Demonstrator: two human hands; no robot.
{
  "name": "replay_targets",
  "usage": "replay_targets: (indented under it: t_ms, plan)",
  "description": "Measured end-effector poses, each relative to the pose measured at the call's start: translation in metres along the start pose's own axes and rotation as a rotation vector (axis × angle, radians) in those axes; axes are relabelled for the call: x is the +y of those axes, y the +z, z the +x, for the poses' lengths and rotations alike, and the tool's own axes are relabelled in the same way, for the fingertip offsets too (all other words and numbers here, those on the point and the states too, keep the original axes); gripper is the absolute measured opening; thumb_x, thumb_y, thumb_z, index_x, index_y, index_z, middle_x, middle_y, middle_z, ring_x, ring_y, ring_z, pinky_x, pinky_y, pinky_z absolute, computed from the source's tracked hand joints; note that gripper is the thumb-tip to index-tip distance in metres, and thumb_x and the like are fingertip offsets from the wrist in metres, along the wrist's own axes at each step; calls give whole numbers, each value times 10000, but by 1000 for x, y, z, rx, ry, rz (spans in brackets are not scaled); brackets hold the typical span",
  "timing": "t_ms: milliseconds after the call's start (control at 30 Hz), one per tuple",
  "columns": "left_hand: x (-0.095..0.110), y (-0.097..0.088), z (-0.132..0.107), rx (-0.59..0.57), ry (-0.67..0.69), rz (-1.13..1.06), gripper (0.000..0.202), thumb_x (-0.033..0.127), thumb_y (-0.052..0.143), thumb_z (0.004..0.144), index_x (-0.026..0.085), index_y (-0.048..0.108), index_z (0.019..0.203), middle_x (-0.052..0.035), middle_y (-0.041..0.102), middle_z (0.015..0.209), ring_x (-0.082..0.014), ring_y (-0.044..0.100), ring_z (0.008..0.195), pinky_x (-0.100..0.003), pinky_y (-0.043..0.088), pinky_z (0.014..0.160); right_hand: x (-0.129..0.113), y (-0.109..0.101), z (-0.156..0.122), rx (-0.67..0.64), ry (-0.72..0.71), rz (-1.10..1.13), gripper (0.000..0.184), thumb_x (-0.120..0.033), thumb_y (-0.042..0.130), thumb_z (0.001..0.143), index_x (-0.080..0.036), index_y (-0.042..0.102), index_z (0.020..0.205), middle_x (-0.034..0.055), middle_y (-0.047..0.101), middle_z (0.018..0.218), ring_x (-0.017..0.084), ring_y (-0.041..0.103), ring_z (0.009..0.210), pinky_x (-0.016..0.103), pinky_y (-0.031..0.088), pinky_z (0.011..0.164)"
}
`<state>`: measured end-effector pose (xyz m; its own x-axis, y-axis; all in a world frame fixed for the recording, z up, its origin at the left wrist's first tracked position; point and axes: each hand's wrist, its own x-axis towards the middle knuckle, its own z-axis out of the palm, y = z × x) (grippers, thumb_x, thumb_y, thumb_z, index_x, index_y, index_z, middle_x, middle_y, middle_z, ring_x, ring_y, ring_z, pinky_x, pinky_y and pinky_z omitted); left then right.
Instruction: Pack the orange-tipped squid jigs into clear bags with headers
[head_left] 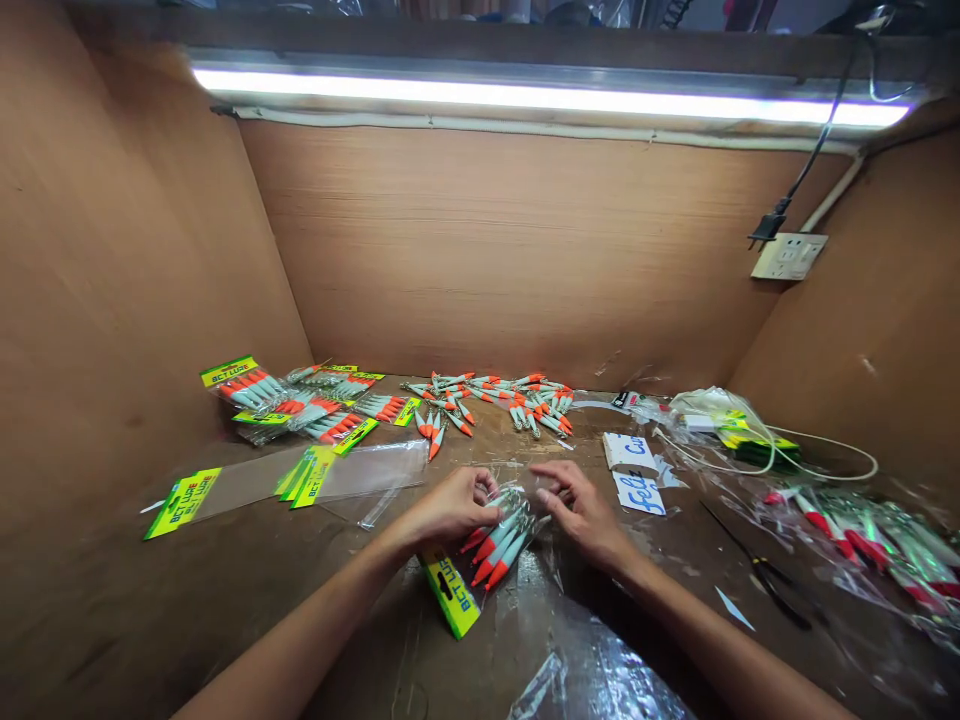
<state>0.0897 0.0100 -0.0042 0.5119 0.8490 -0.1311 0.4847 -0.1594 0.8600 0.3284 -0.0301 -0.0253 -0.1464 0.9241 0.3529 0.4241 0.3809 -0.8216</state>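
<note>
A clear plastic bag with a yellow-green BCT LURE header card (452, 592) lies at the front middle of the bench. Inside it are several white fishing lures (504, 545) with orange tips, their tips toward the card. My left hand (466, 508) is closed, its thumb and fingers pinching the bag near its far left edge. On the other side, my right hand (581, 512) has thumb and forefinger curved and apart, close to the bag's far right corner. Whether its fingertips touch the clear film is hard to see.
Filled lure packets (300, 400) are piled at the back left, with flat bags (375, 470) before them. Loose lures (525, 398) lie along the back wall. To the right are pliers (772, 580), a white cable (825, 470), marked card pieces (634, 470) and red-white lures (885, 545).
</note>
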Motion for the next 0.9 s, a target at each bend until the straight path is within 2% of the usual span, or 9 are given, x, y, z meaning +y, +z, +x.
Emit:
replay_targets:
  t_ms: [67, 100, 133, 200, 300, 367, 533, 733, 900]
  plan:
    - [3, 2, -1, 75, 44, -165, 436, 409, 697, 741, 146, 564, 1063, 21, 639, 679, -107, 541, 511, -192, 364, 485, 2, 0, 3, 219, 96, 85, 509, -474, 593, 894, -237, 542, 1340, 94, 586, 1222, 183, 589, 824, 309, 501, 717]
    - [5, 4, -1, 120, 76, -276, 476, 418, 720, 739, 145, 562, 1095, -1, 666, 732, -118, 579, 553, -201, 408, 519, 2, 1, 4, 259, 157, 138, 575, -518, 599, 877, -229, 504, 1365, 100, 586, 1213, 178, 586, 780, 298, 498, 656]
    - [7, 6, -1, 163, 112, -388, 496, 422, 752, 723, 140, 576, 1091, -27, 691, 788, -135, 618, 607, -220, 452, 567, 2, 3, 4, 234, 211, 200, 619, -555, 613, 854, -215, 498, 1359, 100, 600, 1178, 174, 585, 740, 286, 486, 597]
    - [9, 11, -2, 216, 188, -542, 459, 402, 810, 688, 125, 626, 1004, -75, 719, 883, -173, 664, 725, -262, 504, 677, -1, 9, 2, 39, 261, 330, 615, -571, 659, 815, -197, 546, 1290, 87, 640, 1088, 182, 605, 727, 271, 475, 559]
    - [8, 21, -2, 231, 263, -496, 331, 360, 817, 706, 114, 664, 867, -63, 718, 854, -174, 647, 754, -261, 490, 718, -10, 20, -2, -168, 178, 442, 443, -484, 717, 802, -194, 647, 1128, 53, 693, 991, 216, 644, 838, 305, 517, 718]
    - [7, 26, -2, 236, 280, -411, 303, 344, 822, 705, 110, 673, 825, -37, 696, 785, -157, 613, 708, -243, 461, 678, -16, 25, -3, -153, 117, 424, 338, -436, 723, 807, -182, 689, 1028, 45, 709, 941, 230, 643, 882, 327, 510, 800]
    - [6, 30, -5, 216, 273, -396, 340, 404, 814, 722, 99, 669, 755, -9, 636, 662, -122, 538, 591, -223, 405, 583, -25, 23, -4, -102, 76, 331, 265, -394, 696, 827, -169, 702, 967, 37, 706, 893, 215, 624, 829, 303, 498, 748]
    - [10, 32, -6, 98, 268, -605, 461, 409, 847, 693, 103, 702, 1005, -75, 725, 877, -199, 654, 787, -271, 492, 722, -27, 17, -4, -105, 120, 391, 306, -462, 716, 802, -163, 700, 868, 32, 701, 850, 206, 627, 778, 294, 500, 712]
    - [14, 34, -10, 124, 285, -559, 383, 379, 838, 695, 101, 721, 931, -69, 731, 874, -190, 644, 767, -264, 488, 722, -27, 16, -4, -92, 161, 367, 284, -434, 733, 768, -159, 679, 810, 23, 669, 778, 194, 617, 725, 284, 491, 672]
